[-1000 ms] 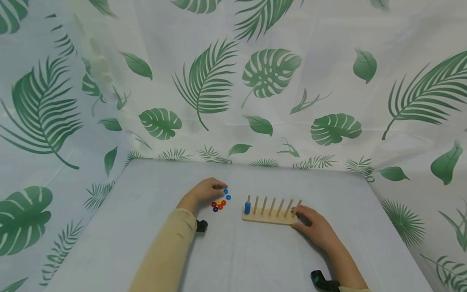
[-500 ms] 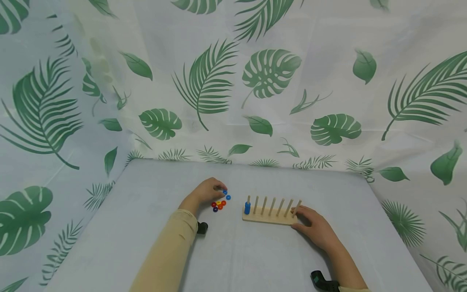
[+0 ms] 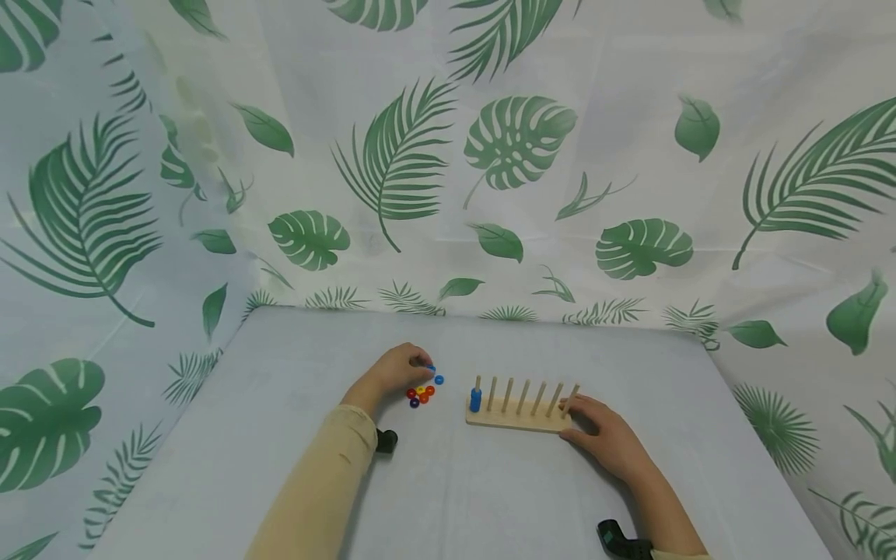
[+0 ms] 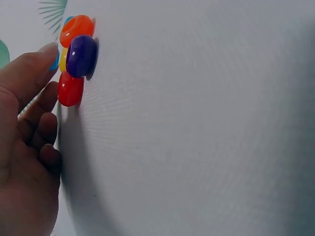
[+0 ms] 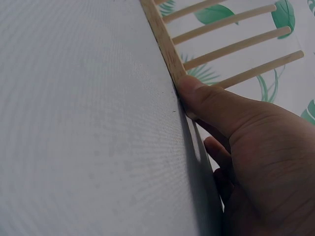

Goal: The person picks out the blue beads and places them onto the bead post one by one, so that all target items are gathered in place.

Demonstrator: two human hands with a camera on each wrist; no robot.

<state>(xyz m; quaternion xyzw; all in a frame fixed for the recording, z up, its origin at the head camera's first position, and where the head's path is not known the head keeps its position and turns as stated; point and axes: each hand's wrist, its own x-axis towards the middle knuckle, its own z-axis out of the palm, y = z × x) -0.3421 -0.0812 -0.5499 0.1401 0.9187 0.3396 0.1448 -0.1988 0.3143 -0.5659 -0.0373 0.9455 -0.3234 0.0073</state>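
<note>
My left hand [image 3: 393,370] pinches a blue bead [image 4: 54,62] between thumb and fingertips, at the far side of a small bead group. Another blue bead [image 3: 439,379] lies just right of it. Close by are red, orange and yellow beads and a dark purple bead [image 4: 82,56]. My right hand [image 3: 603,437] grips the right end of a wooden peg board [image 3: 518,421], its thumb on the near edge in the right wrist view. Blue beads [image 3: 476,400] are stacked on the leftmost peg; the other pegs are bare.
A white cloth [image 3: 448,490] covers the table. Leaf-printed sheets [image 3: 518,257] hang behind it and at the sides. A black wrist device [image 3: 386,441] sits at the left wrist and another [image 3: 619,539] at the right.
The left fingers have closed around the far blue bead, now mostly covered by them. The right hand and peg board have stayed in place.
</note>
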